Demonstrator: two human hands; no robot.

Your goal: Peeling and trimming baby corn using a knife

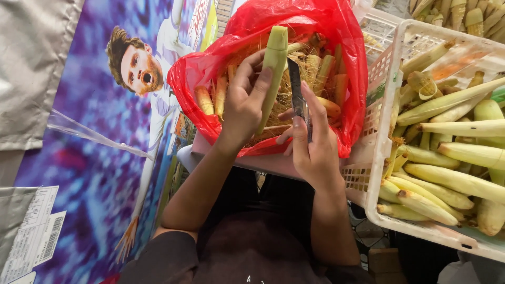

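While the dark-clothed lap sits at the bottom of the view, both forearms rise from it toward the work. Right hand is wrapped around a knife, forefinger laid along the dark blade, which points up and away. Just beside it, the left hand grips a pale green corn ear — fingers curled round its lower half, the ear standing nearly upright with its cut end on top. Blade and ear are close together, but whether they touch I cannot tell. Behind both hands gapes a red plastic bag, stuffed with husks, silk and trimmed stubs. Off to the right, a white plastic crate is piled with more pale ears in their husks. Left of it all, a purple printed banner covers the ground.
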